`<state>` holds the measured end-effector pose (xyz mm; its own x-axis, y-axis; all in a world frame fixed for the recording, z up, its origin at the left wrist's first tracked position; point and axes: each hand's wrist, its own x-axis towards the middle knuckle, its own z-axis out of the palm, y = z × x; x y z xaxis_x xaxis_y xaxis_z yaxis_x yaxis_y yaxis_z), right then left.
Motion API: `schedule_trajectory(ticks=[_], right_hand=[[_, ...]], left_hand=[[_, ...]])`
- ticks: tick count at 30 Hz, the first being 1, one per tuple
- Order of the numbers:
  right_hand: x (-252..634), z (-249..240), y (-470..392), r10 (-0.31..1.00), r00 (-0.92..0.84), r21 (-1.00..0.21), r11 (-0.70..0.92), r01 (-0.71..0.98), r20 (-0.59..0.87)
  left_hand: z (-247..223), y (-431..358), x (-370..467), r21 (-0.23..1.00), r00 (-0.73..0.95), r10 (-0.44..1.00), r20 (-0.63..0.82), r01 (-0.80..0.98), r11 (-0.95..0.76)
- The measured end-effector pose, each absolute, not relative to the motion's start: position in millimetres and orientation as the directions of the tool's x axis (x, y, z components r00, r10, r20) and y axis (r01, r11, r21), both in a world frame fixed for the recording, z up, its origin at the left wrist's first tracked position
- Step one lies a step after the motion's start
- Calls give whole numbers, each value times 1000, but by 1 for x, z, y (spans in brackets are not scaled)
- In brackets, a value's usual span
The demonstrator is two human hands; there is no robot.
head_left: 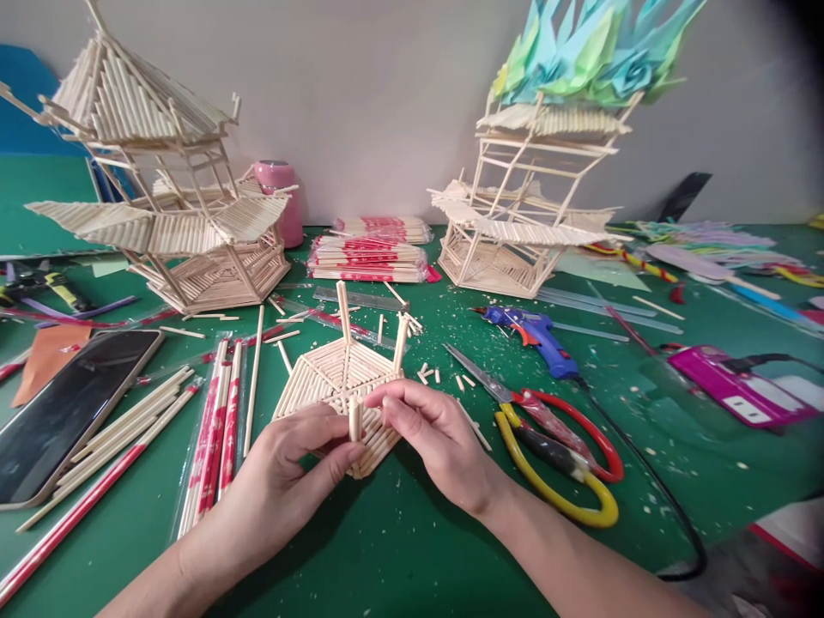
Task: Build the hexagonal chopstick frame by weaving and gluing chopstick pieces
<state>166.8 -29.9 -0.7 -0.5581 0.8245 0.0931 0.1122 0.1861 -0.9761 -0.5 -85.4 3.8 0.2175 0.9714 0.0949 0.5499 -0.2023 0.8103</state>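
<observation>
A plain pale grey wall (366,103) with a faint mauve cast rises directly behind the far edge of a green worktop (386,558). The light is soft, leaving a dull sheen on the worktop's right side.

1 hexagonal pale-wood stick platform (315,378); left hand (289,468) pinches 1 upright wooden post (354,418), right hand (444,439) beside; 1 blue glue gun (539,341).

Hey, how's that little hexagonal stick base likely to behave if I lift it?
The base is probably stiff, its sticks packed side by side. Likely light too, being thin. The far upright posts might snap loose, standing unbraced at their tops.
</observation>
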Motion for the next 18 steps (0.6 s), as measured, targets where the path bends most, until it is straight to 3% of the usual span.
schedule_trajectory(ticks=[18], right_hand=[[167,1,-29,820,-563,-971,206,123,102]], left_hand=[[2,-88,1,807,182,977,106,559,-192]])
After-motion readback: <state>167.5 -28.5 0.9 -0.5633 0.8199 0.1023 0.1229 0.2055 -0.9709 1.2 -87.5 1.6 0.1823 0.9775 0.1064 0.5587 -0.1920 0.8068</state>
